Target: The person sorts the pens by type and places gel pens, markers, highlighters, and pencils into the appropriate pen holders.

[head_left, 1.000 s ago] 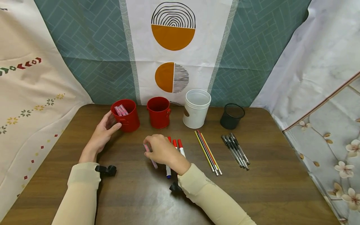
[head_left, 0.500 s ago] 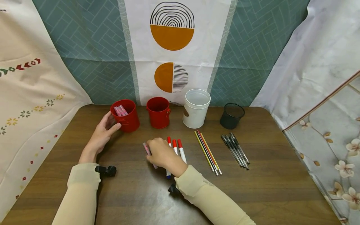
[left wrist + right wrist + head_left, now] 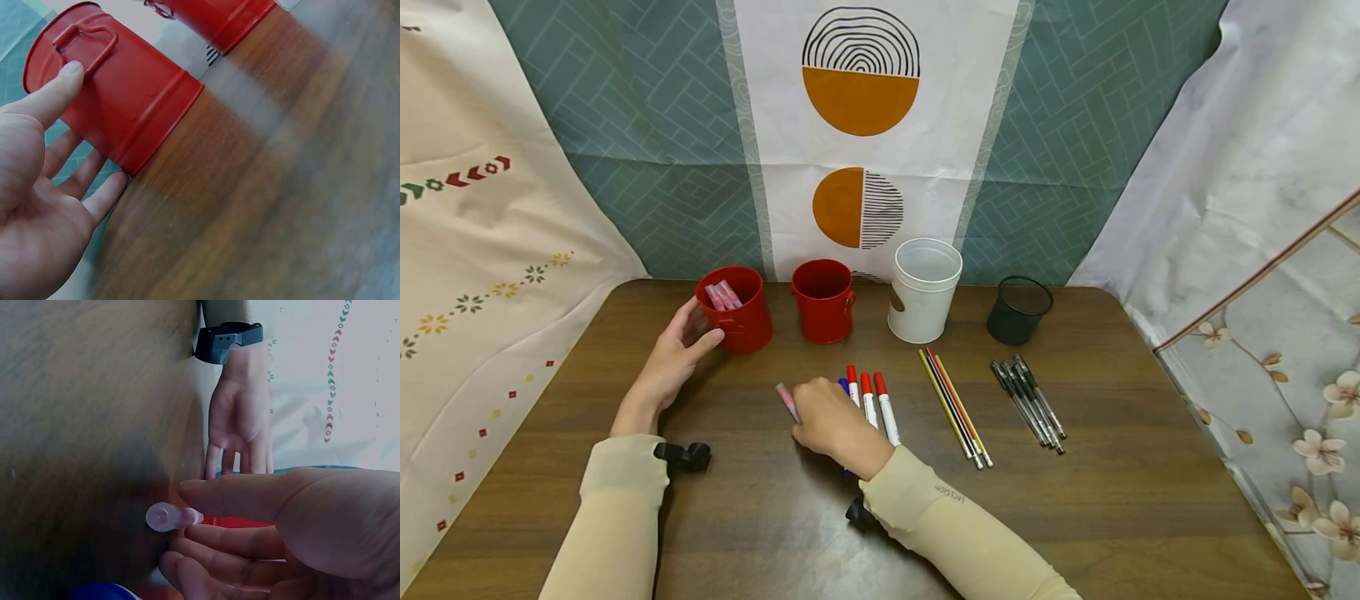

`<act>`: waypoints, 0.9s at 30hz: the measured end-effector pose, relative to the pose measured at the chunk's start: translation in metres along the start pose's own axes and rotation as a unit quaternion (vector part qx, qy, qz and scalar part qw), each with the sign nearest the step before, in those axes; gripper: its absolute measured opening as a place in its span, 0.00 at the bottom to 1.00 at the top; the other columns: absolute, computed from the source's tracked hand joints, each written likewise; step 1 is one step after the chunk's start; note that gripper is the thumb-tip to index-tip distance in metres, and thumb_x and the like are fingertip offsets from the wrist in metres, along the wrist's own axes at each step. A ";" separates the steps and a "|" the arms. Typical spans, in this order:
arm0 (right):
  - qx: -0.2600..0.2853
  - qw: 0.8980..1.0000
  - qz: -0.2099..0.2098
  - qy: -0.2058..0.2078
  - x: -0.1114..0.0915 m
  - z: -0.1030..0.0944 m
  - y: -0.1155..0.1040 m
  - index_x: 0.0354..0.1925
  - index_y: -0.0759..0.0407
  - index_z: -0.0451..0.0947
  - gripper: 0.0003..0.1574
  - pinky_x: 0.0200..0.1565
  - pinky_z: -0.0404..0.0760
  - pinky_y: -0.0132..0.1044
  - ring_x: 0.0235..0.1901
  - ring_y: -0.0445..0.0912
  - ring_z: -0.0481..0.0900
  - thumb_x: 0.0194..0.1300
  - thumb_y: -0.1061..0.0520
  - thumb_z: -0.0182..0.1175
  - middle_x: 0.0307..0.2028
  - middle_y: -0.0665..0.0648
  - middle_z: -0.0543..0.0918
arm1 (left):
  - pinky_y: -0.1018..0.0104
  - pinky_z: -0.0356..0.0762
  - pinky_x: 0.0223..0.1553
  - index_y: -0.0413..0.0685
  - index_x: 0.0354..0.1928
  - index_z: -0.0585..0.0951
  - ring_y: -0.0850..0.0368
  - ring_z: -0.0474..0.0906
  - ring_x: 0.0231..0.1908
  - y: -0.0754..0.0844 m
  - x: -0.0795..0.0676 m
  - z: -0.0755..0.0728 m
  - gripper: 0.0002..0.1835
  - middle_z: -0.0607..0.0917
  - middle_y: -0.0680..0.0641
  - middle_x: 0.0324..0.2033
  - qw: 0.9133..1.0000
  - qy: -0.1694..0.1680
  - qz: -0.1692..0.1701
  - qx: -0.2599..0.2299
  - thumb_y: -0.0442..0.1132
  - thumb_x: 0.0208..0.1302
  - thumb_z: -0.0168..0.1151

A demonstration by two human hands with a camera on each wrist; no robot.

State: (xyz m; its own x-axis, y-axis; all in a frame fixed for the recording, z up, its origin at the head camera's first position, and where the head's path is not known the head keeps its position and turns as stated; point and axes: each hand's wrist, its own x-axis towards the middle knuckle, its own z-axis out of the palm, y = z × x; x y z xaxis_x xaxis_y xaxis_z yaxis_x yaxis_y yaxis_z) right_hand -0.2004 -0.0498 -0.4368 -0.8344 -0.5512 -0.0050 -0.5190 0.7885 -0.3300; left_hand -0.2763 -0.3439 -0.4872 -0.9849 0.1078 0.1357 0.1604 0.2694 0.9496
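Note:
At the left, a red metal bucket [image 3: 747, 329] holds several pink pens [image 3: 723, 295], leaning inside it. My left hand [image 3: 670, 354] grips this bucket from the left, thumb on the front beside its wire handle and fingers behind. Nearer the middle, my right hand [image 3: 835, 417] pinches a slim pink pen [image 3: 786, 402] with a translucent end between thumb and fingers. In the right wrist view the pen [image 3: 164, 516] points end-on at the camera, low by the wood. Just right of that hand lie red-capped markers [image 3: 886, 412] and a blue-capped marker [image 3: 843, 384], partly hidden.
Behind stand a second red bucket [image 3: 823, 312], a white bucket [image 3: 925, 296] and a black mesh cup [image 3: 1017, 312]. Several pencils [image 3: 955, 404] and black pens [image 3: 1030, 404] lie on the wooden table [image 3: 1120, 500]. Patterned cloths [image 3: 677, 125] hang around the table's back and sides.
My right hand has shifted slightly nearer me and closed around the pink pen, uncovering more of the marker caps. My left hand and its bucket have stayed in place.

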 end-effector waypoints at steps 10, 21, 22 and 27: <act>-0.016 1.000 0.000 -0.010 -0.001 0.000 -0.001 0.28 0.56 0.79 0.12 0.25 0.77 0.34 0.23 0.42 0.76 0.60 0.62 0.75 0.25 0.50 0.78 | 0.85 0.71 0.59 0.63 0.87 0.49 0.35 0.56 0.79 0.001 -0.001 0.000 0.43 0.57 0.39 0.83 1.000 -0.002 0.001 0.004 0.42 0.80 0.60; -0.046 0.999 -0.019 -0.010 0.003 0.004 -0.006 0.25 0.52 0.84 0.11 0.24 0.79 0.35 0.24 0.43 0.80 0.61 0.64 0.73 0.25 0.49 0.84 | 0.83 0.71 0.62 0.61 0.87 0.49 0.35 0.56 0.79 0.003 0.000 0.002 0.43 0.58 0.38 0.83 1.000 -0.001 0.004 0.003 0.41 0.80 0.61; -0.043 0.999 -0.022 -0.013 0.003 0.004 -0.006 0.27 0.52 0.86 0.09 0.25 0.80 0.34 0.25 0.43 0.81 0.61 0.64 0.72 0.26 0.48 0.85 | 0.82 0.71 0.63 0.61 0.87 0.49 0.35 0.56 0.79 0.003 0.000 0.002 0.43 0.58 0.38 0.83 1.000 0.000 0.003 0.005 0.41 0.80 0.61; -0.006 0.999 -0.041 -0.032 0.004 -0.002 -0.003 0.37 0.51 0.90 0.08 0.32 0.80 0.32 0.30 0.41 0.82 0.62 0.64 0.72 0.32 0.47 0.87 | 0.81 0.71 0.64 0.61 0.87 0.49 0.35 0.56 0.79 0.002 0.000 0.001 0.43 0.58 0.38 0.83 1.000 0.002 -0.001 0.008 0.42 0.80 0.61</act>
State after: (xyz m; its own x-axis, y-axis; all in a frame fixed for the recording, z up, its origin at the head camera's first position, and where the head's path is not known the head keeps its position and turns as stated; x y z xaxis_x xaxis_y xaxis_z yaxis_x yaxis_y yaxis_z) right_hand -0.2026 -0.0542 -0.4337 -0.7757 -0.6299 -0.0394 -0.5874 0.7434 -0.3200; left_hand -0.2756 -0.3422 -0.4856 -0.9855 0.1032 0.1350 0.1593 0.2844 0.9454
